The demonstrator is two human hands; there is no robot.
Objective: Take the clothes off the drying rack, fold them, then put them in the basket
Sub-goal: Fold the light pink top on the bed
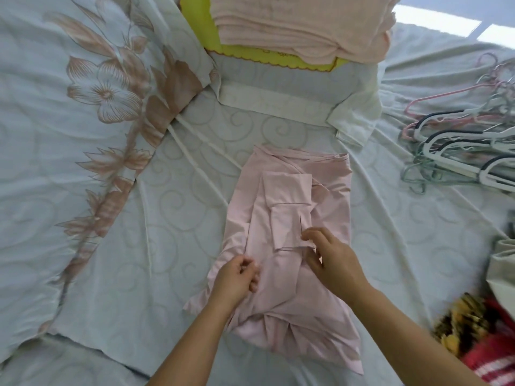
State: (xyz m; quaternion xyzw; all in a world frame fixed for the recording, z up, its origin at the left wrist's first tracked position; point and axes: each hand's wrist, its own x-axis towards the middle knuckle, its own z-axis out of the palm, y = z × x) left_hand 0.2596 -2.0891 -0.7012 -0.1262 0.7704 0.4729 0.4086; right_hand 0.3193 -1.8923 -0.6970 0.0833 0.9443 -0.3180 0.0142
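Observation:
A pale pink shirt (289, 207) lies partly folded on the bed in the middle of the head view, its sleeves turned in over the body. My left hand (237, 277) rests on the shirt's lower left part, fingers curled and pinching a fold of the fabric. My right hand (331, 260) is on the shirt's right side, fingertips pinching the end of a folded-in sleeve. No drying rack or basket shows.
The bed sheet (156, 246) is pale with swirl and flower prints. A pillow (281, 84) with a folded pink blanket (303, 26) lies at the top. A heap of clothes hangers (462, 146) sits at right; red and yellow clothes (479, 346) lie at lower right.

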